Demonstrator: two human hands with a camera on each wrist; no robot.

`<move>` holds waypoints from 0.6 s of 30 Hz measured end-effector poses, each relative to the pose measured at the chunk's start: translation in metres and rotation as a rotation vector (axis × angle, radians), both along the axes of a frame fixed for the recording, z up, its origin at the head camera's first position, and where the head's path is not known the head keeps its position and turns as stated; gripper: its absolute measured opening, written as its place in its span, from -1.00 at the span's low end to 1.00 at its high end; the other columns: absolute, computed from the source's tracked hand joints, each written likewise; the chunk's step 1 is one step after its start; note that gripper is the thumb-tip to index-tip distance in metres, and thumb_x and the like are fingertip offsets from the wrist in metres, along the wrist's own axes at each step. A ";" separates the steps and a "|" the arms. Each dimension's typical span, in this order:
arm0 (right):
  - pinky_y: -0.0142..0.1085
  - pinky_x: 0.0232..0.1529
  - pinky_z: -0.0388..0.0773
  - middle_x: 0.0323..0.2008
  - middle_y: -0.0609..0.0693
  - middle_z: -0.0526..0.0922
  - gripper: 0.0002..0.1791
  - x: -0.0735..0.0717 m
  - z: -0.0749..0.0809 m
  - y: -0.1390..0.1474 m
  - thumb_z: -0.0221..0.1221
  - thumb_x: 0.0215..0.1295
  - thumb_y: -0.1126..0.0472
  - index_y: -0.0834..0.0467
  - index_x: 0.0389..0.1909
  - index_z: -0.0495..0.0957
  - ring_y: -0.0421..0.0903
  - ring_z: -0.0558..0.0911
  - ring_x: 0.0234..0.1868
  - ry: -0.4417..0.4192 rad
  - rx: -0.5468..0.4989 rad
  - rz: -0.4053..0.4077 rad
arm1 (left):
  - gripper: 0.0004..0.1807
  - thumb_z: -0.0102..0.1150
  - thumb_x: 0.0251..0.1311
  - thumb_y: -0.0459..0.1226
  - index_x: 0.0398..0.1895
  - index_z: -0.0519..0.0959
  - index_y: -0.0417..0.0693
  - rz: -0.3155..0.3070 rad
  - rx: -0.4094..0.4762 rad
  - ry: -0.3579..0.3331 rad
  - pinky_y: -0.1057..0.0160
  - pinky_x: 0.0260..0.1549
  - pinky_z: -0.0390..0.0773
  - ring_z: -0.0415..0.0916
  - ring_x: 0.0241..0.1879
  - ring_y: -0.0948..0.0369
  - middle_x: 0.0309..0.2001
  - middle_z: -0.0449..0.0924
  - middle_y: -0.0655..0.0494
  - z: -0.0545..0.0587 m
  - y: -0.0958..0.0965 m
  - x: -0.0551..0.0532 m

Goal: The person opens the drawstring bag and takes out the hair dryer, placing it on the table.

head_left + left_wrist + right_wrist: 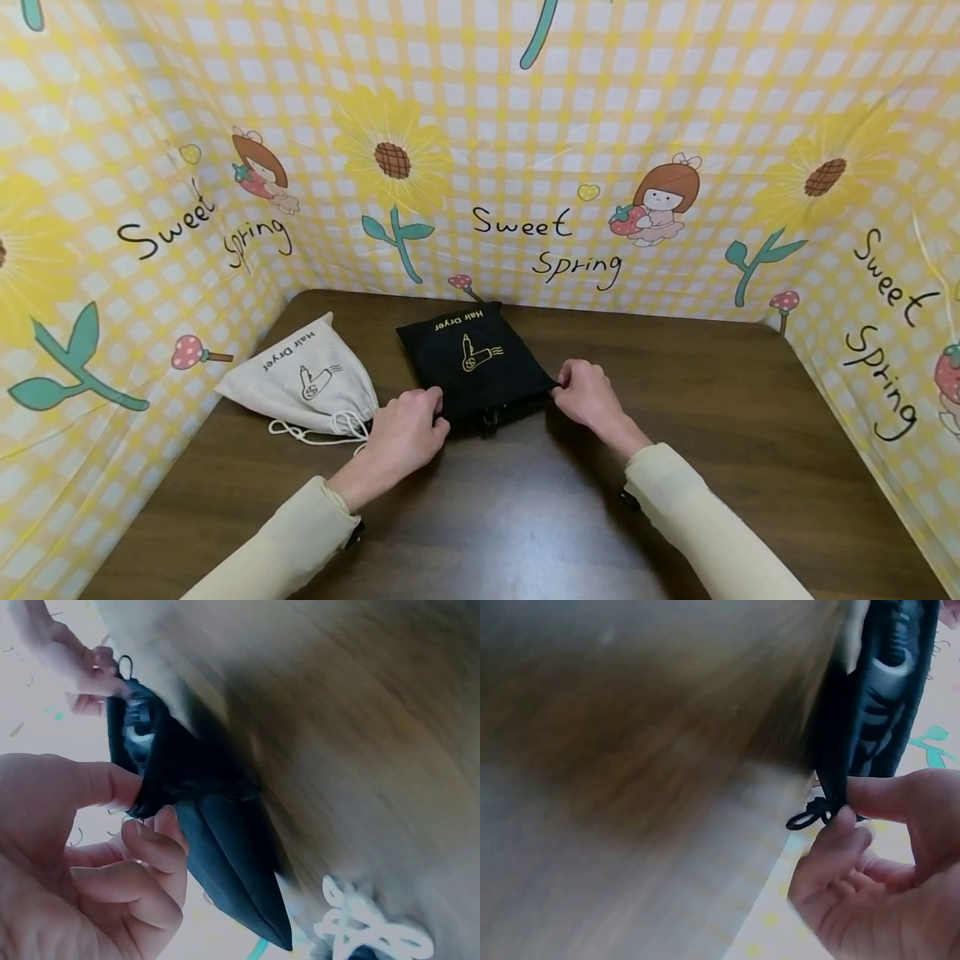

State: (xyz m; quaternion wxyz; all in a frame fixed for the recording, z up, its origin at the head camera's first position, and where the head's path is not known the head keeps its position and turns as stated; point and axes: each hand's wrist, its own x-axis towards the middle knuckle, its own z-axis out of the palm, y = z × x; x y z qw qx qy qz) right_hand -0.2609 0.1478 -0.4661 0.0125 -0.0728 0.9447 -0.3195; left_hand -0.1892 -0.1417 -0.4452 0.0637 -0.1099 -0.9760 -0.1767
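Observation:
A black cloth drawstring bag (442, 367) lies with its mouth toward me, a gold hair-dryer drawing and "Hair Dryer" lettering on top. My left hand (405, 429) pinches the left corner of the mouth between thumb and fingers. At the opposite corner, my right hand (592, 396) pinches the edge, right beside a knotted black cord loop (806, 818). Between the two hands the mouth gapes. Inside it, the right wrist view shows a dark object with a silvery band (891, 679), mostly hidden by the cloth; its kind I cannot tell.
A cream drawstring bag (288, 392) with the same print lies to the left, its white cords (300, 433) close by my left hand. Both bags rest on a dark brown wooden table (712, 375). Yellow checked cloth (525, 167) walls the table's back and sides.

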 end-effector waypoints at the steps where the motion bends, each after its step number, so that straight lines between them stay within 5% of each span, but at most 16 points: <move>1: -0.13 -0.34 0.50 -0.49 0.01 0.56 -0.81 -0.001 0.000 0.000 0.37 0.25 0.31 0.16 -0.45 0.53 -0.02 0.54 -0.48 0.001 -0.013 -0.002 | -0.80 0.29 0.11 -0.32 -0.50 0.43 0.02 -0.009 -0.012 0.001 -0.03 -0.67 0.42 0.50 -0.56 0.00 -0.54 0.42 0.13 0.000 0.002 0.001; 9: -0.27 -0.66 0.54 -0.62 0.02 0.67 -0.79 0.003 -0.001 0.003 0.39 0.24 0.37 0.23 -0.33 0.50 -0.09 0.59 -0.73 -0.136 -0.210 -0.036 | -0.83 0.30 0.04 -0.33 -0.53 0.46 -0.04 -0.080 -0.128 0.008 -0.14 -0.61 0.54 0.59 -0.52 -0.12 -0.52 0.50 0.01 -0.003 0.018 0.012; 18: -0.31 -0.64 0.47 -0.60 0.09 0.68 -0.80 0.008 0.009 0.012 0.39 0.30 0.34 0.22 -0.41 0.53 -0.07 0.55 -0.73 -0.194 -0.326 -0.074 | -0.80 0.32 0.16 -0.33 -0.53 0.49 -0.06 -0.178 -0.117 -0.071 -0.14 -0.56 0.57 0.59 -0.50 -0.04 -0.51 0.52 0.02 0.005 0.041 0.023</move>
